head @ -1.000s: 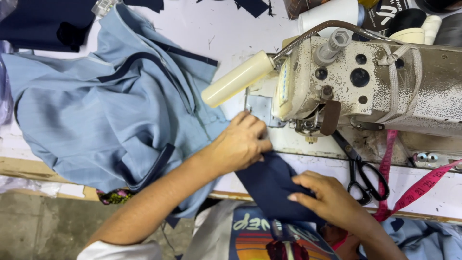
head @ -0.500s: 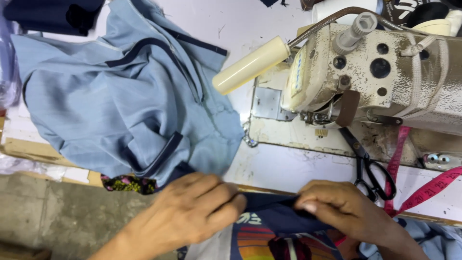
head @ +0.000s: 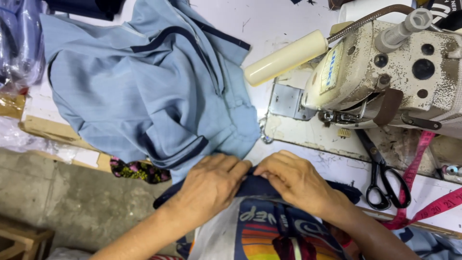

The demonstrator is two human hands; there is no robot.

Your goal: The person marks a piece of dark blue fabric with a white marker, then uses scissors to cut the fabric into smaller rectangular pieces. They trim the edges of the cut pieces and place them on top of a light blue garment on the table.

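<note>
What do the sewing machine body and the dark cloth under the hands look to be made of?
Cream sewing machine body: seemingly painted metal, chipped, with brown rust-like patches. Dark navy cloth strip: soft matte woven fabric, bending and creasing where the left hand and right hand press on it.

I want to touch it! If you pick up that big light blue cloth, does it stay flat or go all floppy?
Probably floppy: the light blue garment already lies in soft folds and creases. It would likely sag and drape, since one edge hangs over the table.
</note>
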